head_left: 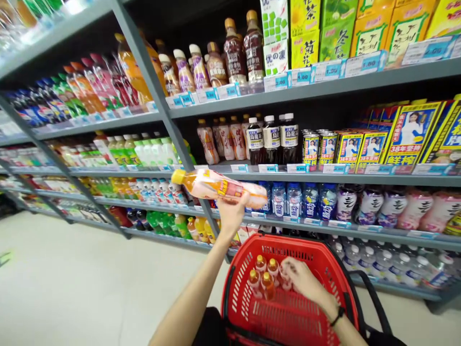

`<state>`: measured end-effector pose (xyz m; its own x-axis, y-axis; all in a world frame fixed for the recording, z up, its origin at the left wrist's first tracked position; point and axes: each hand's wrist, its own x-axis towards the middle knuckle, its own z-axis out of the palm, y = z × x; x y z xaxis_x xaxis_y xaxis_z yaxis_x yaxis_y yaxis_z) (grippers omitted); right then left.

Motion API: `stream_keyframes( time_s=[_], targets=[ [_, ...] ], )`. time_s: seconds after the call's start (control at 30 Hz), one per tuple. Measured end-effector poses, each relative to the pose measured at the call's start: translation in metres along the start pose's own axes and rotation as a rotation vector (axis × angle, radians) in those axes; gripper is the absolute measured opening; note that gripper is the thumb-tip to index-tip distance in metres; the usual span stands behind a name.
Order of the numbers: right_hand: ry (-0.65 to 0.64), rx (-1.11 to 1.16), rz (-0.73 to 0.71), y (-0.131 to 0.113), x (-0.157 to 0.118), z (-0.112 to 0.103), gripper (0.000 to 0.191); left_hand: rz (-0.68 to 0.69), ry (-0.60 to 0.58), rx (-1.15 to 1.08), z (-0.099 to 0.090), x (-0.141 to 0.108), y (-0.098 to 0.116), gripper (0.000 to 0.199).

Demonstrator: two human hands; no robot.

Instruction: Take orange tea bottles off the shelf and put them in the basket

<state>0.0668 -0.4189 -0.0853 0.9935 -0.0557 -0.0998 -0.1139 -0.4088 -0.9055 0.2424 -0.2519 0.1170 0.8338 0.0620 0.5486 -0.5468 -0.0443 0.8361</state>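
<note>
Bottle [216, 187], one, yellow-capped, orange liquid showing at the neck, pink-and-white label: is lying nearly level in mid-air, cap end pointing left of the grip, base jutting out to its right. Left hand [233, 211], bare: is closing around the bottle's lower half, opened only as far as its girth; some fingers are hiding behind it. Right hand [294, 273], below and to the right of that grip: is reaching into the basket with bent fingers against the top of a pink-labelled bottle [285, 279]; whether they are gripping it, one cannot tell. Wristband [337, 316], black: is circling the right wrist. Yellow-capped bottles [268, 287], four: are standing grouped just left of the right hand. Basket [306, 244], red, perforated, black-handled: is sitting below the left-hand grip, holding this group. Blue-capped bottles [293, 201]: are lining a shelf just right of the held bottle. Dark bottles [272, 139], white-capped, three: are standing above and right of the grip. Pink bottles [236, 142]: are standing directly above it. Yellow cartons [412, 134]: are filling the far right. Floor [90, 269], pale: is spreading below left.
</note>
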Motion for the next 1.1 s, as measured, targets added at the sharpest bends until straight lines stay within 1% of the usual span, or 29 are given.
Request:
stream_keyframes(
  time_s=[0.03,0.07,0.1,0.17,0.2,0.27,0.33,0.4,0.43,0.47,0.5,0.53,0.63,0.7,0.77,0.87,0.93,1.0,1.1],
  targets=[
    [0.024,0.255,0.006,-0.004,0.003,0.000,0.055,-0.048,-0.032,-0.022,-0.001,-0.024,-0.008,0.053],
    [0.036,0.494,0.028,-0.009,0.004,0.000,0.064,-0.111,-0.088,-0.049,-0.002,-0.046,-0.017,0.057],
    [0.049,0.698,0.049,-0.013,0.005,0.000,0.071,-0.193,-0.176,-0.087,-0.003,-0.066,-0.027,0.061],
    [-0.001,0.999,0.056,-0.021,0.002,0.001,0.077,-0.340,-0.328,-0.169,-0.004,-0.099,-0.048,0.070],
    [-0.035,1.089,0.053,-0.025,-0.001,0.002,0.077,-0.400,-0.391,-0.201,-0.005,-0.111,-0.057,0.073],
    [-0.115,1.159,0.051,-0.031,-0.008,0.007,0.076,-0.471,-0.477,-0.214,-0.008,-0.130,-0.073,0.073],
    [-0.176,1.126,0.053,-0.032,-0.013,0.015,0.077,-0.498,-0.573,-0.192,-0.013,-0.142,-0.081,0.069],
    [-0.170,1.061,0.041,-0.029,-0.017,0.025,0.071,-0.504,-0.691,-0.205,-0.017,-0.148,-0.082,0.063],
    [-0.152,1.033,0.035,-0.027,-0.018,0.030,0.067,-0.506,-0.725,-0.229,-0.019,-0.149,-0.080,0.060],
    [-0.132,1.011,0.027,-0.024,-0.018,0.034,0.062,-0.510,-0.733,-0.258,-0.020,-0.149,-0.079,0.058],
    [-0.119,0.991,0.022,-0.021,-0.018,0.037,0.058,-0.507,-0.710,-0.284,-0.021,-0.148,-0.077,0.058],
    [-0.124,0.970,0.021,-0.018,-0.018,0.040,0.056,-0.491,-0.659,-0.302,-0.022,-0.147,-0.076,0.061],
    [-0.163,0.912,0.030,-0.011,-0.018,0.049,0.052,-0.358,-0.494,-0.335,-0.024,-0.140,-0.076,0.077],
    [-0.196,0.891,0.066,-0.008,-0.018,0.056,0.055,-0.256,-0.442,-0.323,-0.026,-0.137,-0.078,0.084],
    [-0.228,0.883,0.105,-0.005,-0.017,0.062,0.066,-0.186,-0.440,-0.279,-0.029,-0.136,-0.080,0.083],
    [-0.279,0.843,0.136,-0.002,-0.016,0.066,0.082,-0.106,-0.486,-0.254,-0.032,-0.140,-0.077,0.077],
    [-0.293,0.809,0.137,0.001,-0.015,0.065,0.084,-0.057,-0.495,-0.269,-0.033,-0.142,-0.073,0.073],
    [-0.292,0.782,0.131,0.004,-0.015,0.062,0.083,-0.026,-0.479,-0.267,-0.034,-0.143,-0.069,0.069],
    [-0.250,0.747,0.114,0.005,-0.017,0.059,0.080,0.015,-0.471,-0.267,-0.033,-0.144,-0.065,0.065]
  ],
)
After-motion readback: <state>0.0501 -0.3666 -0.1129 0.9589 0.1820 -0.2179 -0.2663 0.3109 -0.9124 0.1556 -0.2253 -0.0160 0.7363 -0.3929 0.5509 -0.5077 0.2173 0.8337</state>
